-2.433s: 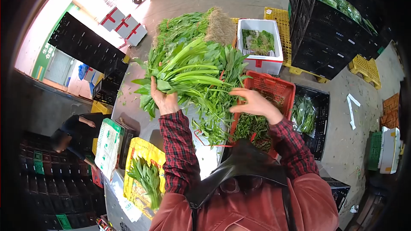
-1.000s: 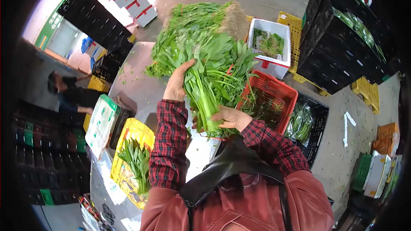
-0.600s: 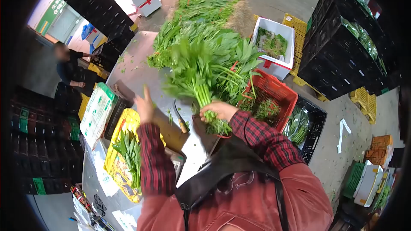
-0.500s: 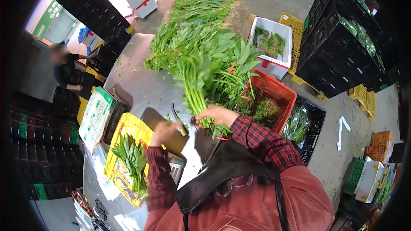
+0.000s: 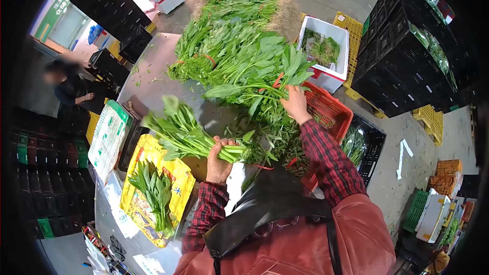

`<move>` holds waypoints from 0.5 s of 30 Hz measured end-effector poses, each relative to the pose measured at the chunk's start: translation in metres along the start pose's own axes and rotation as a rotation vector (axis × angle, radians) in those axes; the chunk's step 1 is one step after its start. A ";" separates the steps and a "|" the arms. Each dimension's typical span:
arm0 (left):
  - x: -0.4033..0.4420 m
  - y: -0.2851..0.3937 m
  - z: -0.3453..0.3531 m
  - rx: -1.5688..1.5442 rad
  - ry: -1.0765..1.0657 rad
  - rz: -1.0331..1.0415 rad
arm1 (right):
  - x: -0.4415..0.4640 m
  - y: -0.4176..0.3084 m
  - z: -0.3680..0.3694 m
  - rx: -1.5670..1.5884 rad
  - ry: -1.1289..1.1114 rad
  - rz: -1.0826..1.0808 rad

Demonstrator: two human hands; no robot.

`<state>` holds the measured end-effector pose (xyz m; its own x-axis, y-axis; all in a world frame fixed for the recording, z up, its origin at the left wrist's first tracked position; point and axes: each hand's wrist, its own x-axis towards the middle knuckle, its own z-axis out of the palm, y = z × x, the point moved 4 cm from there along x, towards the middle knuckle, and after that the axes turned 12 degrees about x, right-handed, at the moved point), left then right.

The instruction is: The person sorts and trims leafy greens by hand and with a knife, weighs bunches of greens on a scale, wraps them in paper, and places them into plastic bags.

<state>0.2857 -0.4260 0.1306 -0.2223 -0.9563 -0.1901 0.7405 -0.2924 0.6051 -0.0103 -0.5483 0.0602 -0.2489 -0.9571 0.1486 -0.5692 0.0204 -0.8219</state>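
My left hand (image 5: 219, 165) is wrapped around the stems of a bunch of leafy greens (image 5: 186, 135), whose leaves point to the upper left above the table. At the near edge of a big heap of greens (image 5: 229, 46), my right hand (image 5: 295, 104) has its fingers closed on some stalks of leafy greens (image 5: 267, 87). Red ties show among the heap. To the left, a smaller bunch of greens (image 5: 153, 188) lies on a yellow printed bag (image 5: 181, 175).
Right of the heap stand a red crate (image 5: 342, 114) with loose greens, a black crate (image 5: 377, 145) and a white foam box (image 5: 342, 38). A notebook (image 5: 109, 132) lies at the left. Black crates (image 5: 407, 56) are stacked at the right. Another person (image 5: 76, 89) is beyond the table's left side.
The bunch has passed from my right hand to my left and now tilts leftward. My right hand has reached forward to the heap. The curved knife seen earlier is now hidden.
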 end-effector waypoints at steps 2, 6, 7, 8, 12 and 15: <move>0.014 -0.014 -0.018 0.021 0.092 -0.117 | 0.017 0.013 0.009 -0.201 0.052 -0.220; 0.022 -0.044 -0.047 0.028 0.277 -0.379 | 0.027 0.003 0.019 -0.137 -0.332 -0.123; 0.023 -0.051 -0.048 -0.007 0.267 -0.385 | 0.025 0.001 0.019 -0.140 -0.331 -0.119; 0.021 -0.056 -0.043 -0.042 0.259 -0.393 | 0.023 0.001 0.020 -0.168 -0.319 -0.114; 0.016 -0.065 -0.021 0.068 0.276 -0.346 | 0.019 -0.012 0.020 -0.220 -0.232 -0.235; 0.022 -0.070 -0.016 0.169 0.265 -0.284 | 0.003 -0.047 0.023 -0.224 -0.231 -0.395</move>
<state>0.2389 -0.4259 0.0718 -0.2158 -0.8092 -0.5464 0.5538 -0.5623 0.6141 0.0331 -0.5591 0.0869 0.1842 -0.9427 0.2781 -0.7456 -0.3183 -0.5854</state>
